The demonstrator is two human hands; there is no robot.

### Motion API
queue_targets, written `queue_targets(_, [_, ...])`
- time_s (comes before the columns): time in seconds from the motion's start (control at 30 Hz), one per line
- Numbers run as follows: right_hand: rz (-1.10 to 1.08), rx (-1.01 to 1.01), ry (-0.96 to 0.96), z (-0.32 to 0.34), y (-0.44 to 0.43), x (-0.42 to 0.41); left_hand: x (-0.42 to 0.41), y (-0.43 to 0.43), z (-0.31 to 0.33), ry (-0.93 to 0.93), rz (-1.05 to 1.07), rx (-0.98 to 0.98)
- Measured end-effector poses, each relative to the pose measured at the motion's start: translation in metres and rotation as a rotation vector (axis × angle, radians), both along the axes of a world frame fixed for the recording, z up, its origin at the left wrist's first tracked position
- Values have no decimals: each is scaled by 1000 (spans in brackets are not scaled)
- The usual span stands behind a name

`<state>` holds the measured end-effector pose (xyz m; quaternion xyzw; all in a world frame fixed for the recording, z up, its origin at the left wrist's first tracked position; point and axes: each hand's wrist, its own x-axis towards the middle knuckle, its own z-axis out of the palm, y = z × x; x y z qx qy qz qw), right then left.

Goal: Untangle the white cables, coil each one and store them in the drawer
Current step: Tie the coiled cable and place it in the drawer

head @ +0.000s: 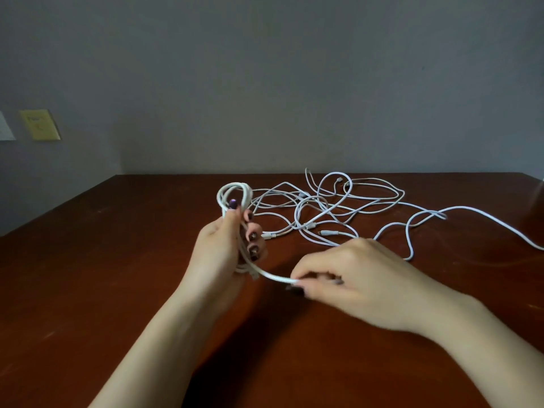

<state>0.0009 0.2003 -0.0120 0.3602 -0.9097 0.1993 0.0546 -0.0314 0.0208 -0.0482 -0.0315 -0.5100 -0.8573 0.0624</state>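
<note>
"Well, what is lying on that table?"

"A smooth, glossy, reddish-brown wooden top is carrying a loose tangle of cables: thin, white, round cords looping over one another toward the far side, with small plugs showing at a few ends. One long cable is trailing away past the right edge of view. A dull grey wall is standing behind, with a yellowish plate sitting on it at the left."

"And how are the hands posing?"

"The left hand is standing upright, with its fingers curling round a coil and gripping it at the middle. Dark polished nails are showing on the fingertips. The right hand is reaching in low over the wood, back upward, with its thumb and forefinger pinching the free tail of that same cable."

"How is the coil looking?"

"Several neat oval turns are rising above the left hand in a rounded loop, and the lower turns are bunching below the palm. It is being held above the table, just left of the tangle; whether it is touching those strands I cannot tell. The tail is running in a shallow curve from the bottom of the coil across to the right fingertips, and those fingers are covering its very end."
</note>
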Motion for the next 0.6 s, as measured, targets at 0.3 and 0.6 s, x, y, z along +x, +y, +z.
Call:
queue_targets(0.3, [-36, -293, -113, -8, 18, -17, -5, -10, 4, -59, 47, 451])
queue_targets(0.6, [140, -498, -271, -2, 21, -17, -5, -11, 1, -68, 65, 37])
